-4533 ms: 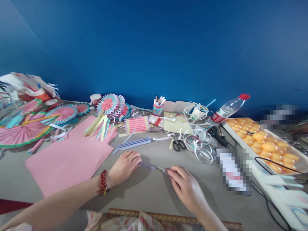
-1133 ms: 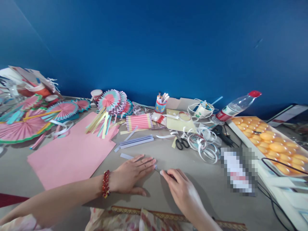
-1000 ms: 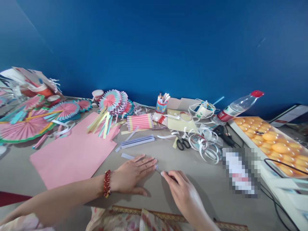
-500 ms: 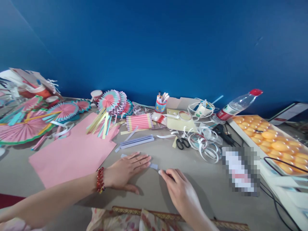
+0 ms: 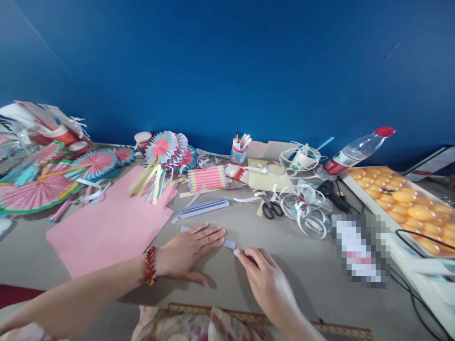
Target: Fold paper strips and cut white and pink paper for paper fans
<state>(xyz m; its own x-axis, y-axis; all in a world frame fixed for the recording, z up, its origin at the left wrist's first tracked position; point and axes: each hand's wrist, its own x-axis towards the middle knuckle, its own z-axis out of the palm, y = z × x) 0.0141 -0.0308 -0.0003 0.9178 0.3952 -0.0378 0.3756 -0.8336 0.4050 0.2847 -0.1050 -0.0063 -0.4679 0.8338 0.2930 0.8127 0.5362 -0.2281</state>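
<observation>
My left hand (image 5: 192, 251), with a red bead bracelet (image 5: 150, 266) at the wrist, lies flat with its fingers stretched over a narrow lavender paper strip (image 5: 229, 244). Both ends of the strip poke out from under the fingers. Just off the strip's right end, my right hand (image 5: 263, 277) is closed, thumb against curled fingers; whatever it pinches is hidden. Beyond the left hand sits a pleated lavender paper piece (image 5: 204, 208), with another thin strip beside it. Large pink paper sheets (image 5: 110, 237) spread out to the left.
Black-handled scissors (image 5: 272, 210) lie near curled white paper strips (image 5: 313, 218). Farther back are a pleated pink paper (image 5: 207, 178), a pen cup (image 5: 238, 154) and paper rosettes (image 5: 165, 147). A tilted bottle (image 5: 355, 154) and a tray of orange balls (image 5: 408, 201) occupy the right.
The view has shifted slightly, so things on the right appear a little farther right. Both hands keep almost the same pose over and beside the strip.
</observation>
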